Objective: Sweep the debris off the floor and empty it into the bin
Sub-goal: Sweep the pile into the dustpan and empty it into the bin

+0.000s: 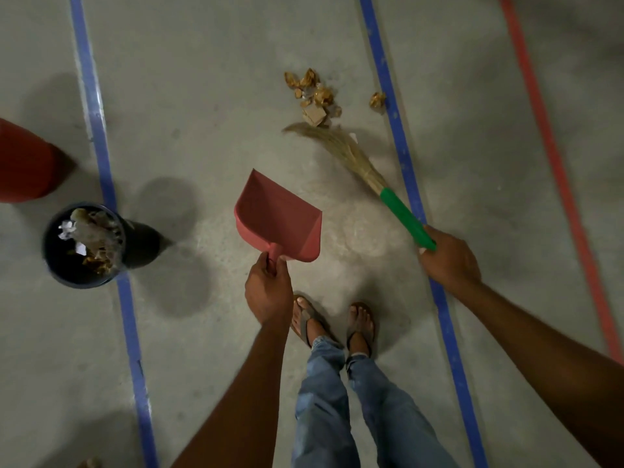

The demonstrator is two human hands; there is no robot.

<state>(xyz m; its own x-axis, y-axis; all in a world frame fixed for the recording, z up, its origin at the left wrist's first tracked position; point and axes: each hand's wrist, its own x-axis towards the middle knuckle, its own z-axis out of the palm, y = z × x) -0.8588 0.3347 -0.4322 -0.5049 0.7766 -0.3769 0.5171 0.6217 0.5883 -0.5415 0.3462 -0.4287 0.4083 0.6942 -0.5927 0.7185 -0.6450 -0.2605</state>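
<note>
My left hand (268,292) grips the short handle of a red dustpan (278,217), which hangs empty above the concrete floor with its mouth pointing away from me. My right hand (449,260) grips the green handle of a straw broom (344,148). The broom's bristles lie on the floor just below a small pile of debris (314,96): crumpled golden wrappers and a bit of cardboard. One stray golden wrapper (377,100) lies to the right of the pile by a blue floor line. A dark round bin (50,251) stands at the left, holding crumpled paper and wrappers.
A red container (25,163) sits at the left edge behind the bin. Blue tape lines (101,136) run along the floor on both sides, and a red line (553,157) runs at the right. My sandalled feet (332,322) stand below the dustpan.
</note>
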